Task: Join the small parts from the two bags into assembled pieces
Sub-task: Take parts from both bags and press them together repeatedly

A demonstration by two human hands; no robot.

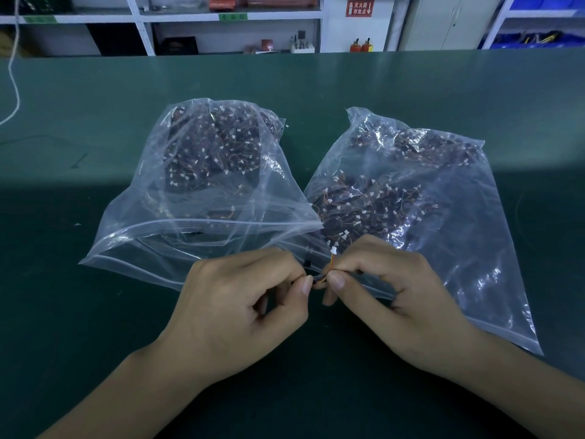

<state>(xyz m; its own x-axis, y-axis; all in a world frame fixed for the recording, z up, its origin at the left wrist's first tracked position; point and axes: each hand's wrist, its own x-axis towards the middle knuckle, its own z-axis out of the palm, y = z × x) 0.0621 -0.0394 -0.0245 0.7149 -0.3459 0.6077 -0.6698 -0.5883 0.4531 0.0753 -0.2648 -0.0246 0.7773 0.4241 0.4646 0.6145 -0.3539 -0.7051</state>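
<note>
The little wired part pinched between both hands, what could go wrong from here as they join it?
1. The left hand and right hand pinch the small dark part with orange wires and a white plug only at the fingertips, so it may slip onto the dark green table.
2. Pulling could strain those thin wires.
3. The two clear plastic zip bags, left and right, lie close together, so parts might get mixed.

Two clear bags (202, 198) (411, 198) side by side, open, full of small wired parts (329, 264).

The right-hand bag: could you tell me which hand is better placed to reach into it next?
Probably the right hand: it hovers over the right bag, near its opening.
</note>
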